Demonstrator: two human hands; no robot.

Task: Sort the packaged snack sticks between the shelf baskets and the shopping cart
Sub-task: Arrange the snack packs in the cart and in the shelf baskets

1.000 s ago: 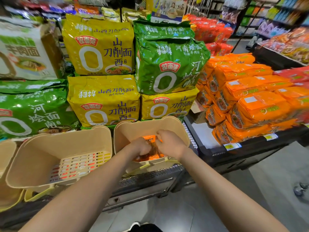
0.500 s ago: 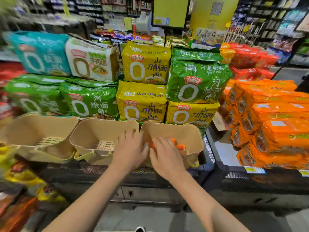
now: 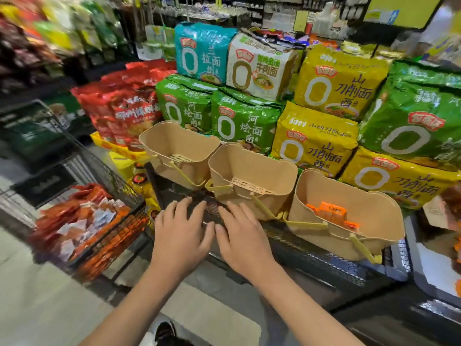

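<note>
Three tan plastic baskets stand in a row on the black mesh shelf [image 3: 311,253]. The right basket [image 3: 374,236] holds orange snack stick packets [image 3: 331,214]. The middle basket [image 3: 252,171] and the left basket [image 3: 174,151] show only their slotted bottoms. At the left stands a black wire shopping cart [image 3: 117,186] piled with red, orange and white snack packets [image 3: 82,221]. My left hand [image 3: 182,233] and my right hand [image 3: 242,236] hover side by side in front of the middle basket, fingers spread and holding nothing.
Large yellow noodle bags [image 3: 316,143], green ones [image 3: 242,121] and red ones [image 3: 124,106] are stacked right behind the baskets. More shelving runs across the back. Grey floor lies below my arms, and a dark shoe [image 3: 166,333] shows at the bottom.
My hands came out of the right basket, leaving the orange packets inside, and moved left. The view swung left, bringing the third basket and the shopping cart into sight.
</note>
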